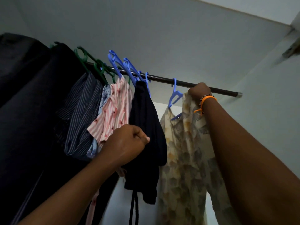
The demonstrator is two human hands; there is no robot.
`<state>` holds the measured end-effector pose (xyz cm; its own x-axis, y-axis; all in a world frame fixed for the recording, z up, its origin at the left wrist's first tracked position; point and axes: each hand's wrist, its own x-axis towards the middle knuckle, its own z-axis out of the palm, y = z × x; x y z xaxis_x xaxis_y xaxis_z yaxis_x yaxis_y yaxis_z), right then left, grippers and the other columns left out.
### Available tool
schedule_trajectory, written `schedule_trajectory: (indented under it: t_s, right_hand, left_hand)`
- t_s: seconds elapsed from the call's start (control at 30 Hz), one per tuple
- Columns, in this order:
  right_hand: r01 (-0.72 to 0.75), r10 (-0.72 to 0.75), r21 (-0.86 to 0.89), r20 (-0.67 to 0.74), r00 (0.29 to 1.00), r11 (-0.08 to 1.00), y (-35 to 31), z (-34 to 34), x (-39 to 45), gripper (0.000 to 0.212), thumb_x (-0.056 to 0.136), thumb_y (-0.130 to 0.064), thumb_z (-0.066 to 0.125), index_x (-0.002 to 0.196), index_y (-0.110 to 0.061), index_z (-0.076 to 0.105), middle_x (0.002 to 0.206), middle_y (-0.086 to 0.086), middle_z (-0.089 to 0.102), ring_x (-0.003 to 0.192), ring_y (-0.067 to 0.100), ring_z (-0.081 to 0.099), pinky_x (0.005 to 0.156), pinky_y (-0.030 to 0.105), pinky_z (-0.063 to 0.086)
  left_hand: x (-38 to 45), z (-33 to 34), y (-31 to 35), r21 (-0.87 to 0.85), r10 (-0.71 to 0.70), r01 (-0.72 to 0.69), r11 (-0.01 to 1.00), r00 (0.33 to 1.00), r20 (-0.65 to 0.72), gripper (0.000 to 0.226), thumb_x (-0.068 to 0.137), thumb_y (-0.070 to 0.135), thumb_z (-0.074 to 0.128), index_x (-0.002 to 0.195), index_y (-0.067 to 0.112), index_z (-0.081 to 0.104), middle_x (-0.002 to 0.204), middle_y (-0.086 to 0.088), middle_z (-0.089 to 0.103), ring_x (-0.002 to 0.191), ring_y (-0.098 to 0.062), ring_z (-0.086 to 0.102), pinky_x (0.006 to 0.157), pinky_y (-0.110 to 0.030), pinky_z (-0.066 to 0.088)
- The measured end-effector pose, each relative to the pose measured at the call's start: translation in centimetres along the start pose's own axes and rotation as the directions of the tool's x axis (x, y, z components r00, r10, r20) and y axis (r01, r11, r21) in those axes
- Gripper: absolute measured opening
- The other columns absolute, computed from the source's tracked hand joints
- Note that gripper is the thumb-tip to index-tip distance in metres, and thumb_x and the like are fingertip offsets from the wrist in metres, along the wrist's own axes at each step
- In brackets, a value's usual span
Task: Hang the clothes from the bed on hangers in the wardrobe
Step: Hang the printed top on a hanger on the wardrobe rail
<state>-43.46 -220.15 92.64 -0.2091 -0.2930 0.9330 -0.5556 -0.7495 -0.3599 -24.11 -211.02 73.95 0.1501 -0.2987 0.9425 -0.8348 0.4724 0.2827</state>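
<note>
A dark rail (164,78) crosses the wardrobe. A cream floral garment (186,143) hangs on a blue hanger (174,93) hooked over the rail. My right hand (200,91) grips the top of this garment just under the rail. My left hand (128,142) is curled in a fist against a black garment (146,119) that hangs to the left of the floral one; I cannot see whether it holds any cloth. Further left hang a pink striped shirt (112,114), a navy striped shirt (81,111) and dark clothes (32,95) on blue and green hangers.
The wardrobe's pale back wall (162,38) and right side wall (267,103) close in the space. The rail's right end (238,93) meets the side wall. A metal hinge (292,49) sits at the upper right.
</note>
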Motion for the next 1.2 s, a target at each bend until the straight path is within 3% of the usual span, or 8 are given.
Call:
schedule_trajectory:
  t_s: [0.3, 0.37, 0.43, 0.57, 0.7, 0.87, 1.07, 1.2]
  right_hand:
    - [0.088, -0.088, 0.000, 0.010, 0.996, 0.996, -2.7, 1.2, -0.2, 0.025, 0.091, -0.007, 0.047, 0.110, 0.005, 0.056, 0.120, 0.024, 0.058, 0.114, 0.039, 0.053, 0.087, 0.035, 0.043]
    - [0.104, -0.106, 0.030, 0.089, 0.990, 0.994, -3.2, 1.4, -0.6, 0.012, 0.089, -0.009, 0.049, 0.084, -0.002, 0.056, 0.096, 0.018, 0.062, 0.095, 0.036, 0.058, 0.068, 0.030, 0.043]
    - [0.101, -0.118, 0.102, 0.183, 0.976, 0.990, -3.5, 1.5, -1.3, 0.025, 0.088, -0.012, 0.049, 0.063, -0.008, 0.046, 0.070, 0.010, 0.051, 0.067, 0.026, 0.050, 0.053, 0.026, 0.036]
    - [0.088, -0.169, 0.279, 0.281, 0.945, 0.956, -3.8, 1.3, -4.3, 0.037, 0.094, -0.020, 0.048, 0.058, -0.014, 0.042, 0.063, 0.006, 0.044, 0.059, 0.017, 0.040, 0.056, 0.027, 0.034]
    - [0.072, -0.152, 0.326, 0.226, 0.962, 0.943, -3.8, 1.6, -9.1, 0.018, 0.087, -0.016, 0.050, 0.076, -0.003, 0.055, 0.086, 0.018, 0.058, 0.082, 0.030, 0.053, 0.073, 0.037, 0.041]
    - [-0.032, -0.061, 0.329, 0.267, 0.962, 0.944, -4.3, -1.3, -18.8, 0.037, 0.080, -0.024, 0.057, 0.111, -0.003, 0.053, 0.112, 0.020, 0.060, 0.104, 0.036, 0.058, 0.090, 0.048, 0.048]
    - [0.111, -0.142, 0.241, 0.114, 0.983, 0.964, -5.9, -6.4, -28.7, 0.027, 0.085, -0.011, 0.058, 0.111, -0.009, 0.050, 0.111, 0.008, 0.049, 0.096, 0.022, 0.051, 0.084, 0.039, 0.045]
    - [0.063, -0.135, 0.315, 0.212, 0.968, 0.947, -8.0, -10.3, -35.4, 0.011, 0.087, -0.008, 0.056, 0.096, -0.008, 0.061, 0.103, 0.006, 0.057, 0.090, 0.012, 0.053, 0.081, 0.029, 0.045]
  left_hand:
    - [0.2, -0.3, -0.4, 0.085, -0.013, 0.012, 0.996, 1.000, 0.012, 0.017, 0.084, 0.030, 0.066, 0.069, 0.022, 0.068, 0.072, 0.006, 0.068, 0.074, -0.009, 0.063, 0.071, -0.023, 0.046]
    - [0.6, -0.6, -0.1, 0.079, -0.002, 0.001, 0.997, 1.000, 0.013, 0.016, 0.085, 0.028, 0.066, 0.070, 0.022, 0.068, 0.071, 0.006, 0.067, 0.072, -0.010, 0.062, 0.069, -0.023, 0.045]
    - [0.8, -1.0, 0.5, 0.022, -0.006, 0.006, 1.000, 1.000, -0.003, 0.015, 0.086, 0.024, 0.065, 0.071, 0.022, 0.068, 0.068, 0.005, 0.064, 0.065, -0.009, 0.059, 0.065, -0.023, 0.044]
    - [0.4, -1.5, 1.4, -0.144, -0.037, 0.039, 0.989, 0.999, 0.016, 0.018, 0.088, 0.018, 0.064, 0.071, 0.026, 0.065, 0.072, 0.003, 0.064, 0.071, -0.013, 0.060, 0.074, -0.028, 0.046]
    - [-1.1, -2.1, 1.9, -0.231, -0.101, 0.118, 0.966, 0.991, 0.086, 0.012, 0.087, 0.015, 0.065, 0.078, 0.021, 0.064, 0.066, 0.002, 0.058, 0.064, -0.015, 0.051, 0.070, -0.027, 0.039]
    - [-4.7, -4.4, 3.1, -0.374, -0.159, 0.213, 0.903, 0.973, 0.169, 0.016, 0.089, 0.013, 0.063, 0.076, 0.022, 0.065, 0.070, 0.002, 0.060, 0.070, -0.015, 0.054, 0.070, -0.028, 0.041]
    - [-10.6, -7.2, 4.8, -0.498, -0.211, 0.298, 0.814, 0.952, 0.224, 0.011, 0.093, 0.007, 0.055, 0.091, 0.007, 0.066, 0.068, -0.006, 0.056, 0.061, -0.015, 0.049, 0.057, -0.025, 0.040]
    - [-16.4, -9.6, 6.9, -0.566, -0.269, 0.360, 0.742, 0.933, 0.241, 0.013, 0.094, 0.009, 0.054, 0.088, 0.012, 0.065, 0.074, 0.000, 0.060, 0.066, -0.009, 0.056, 0.061, -0.020, 0.045]
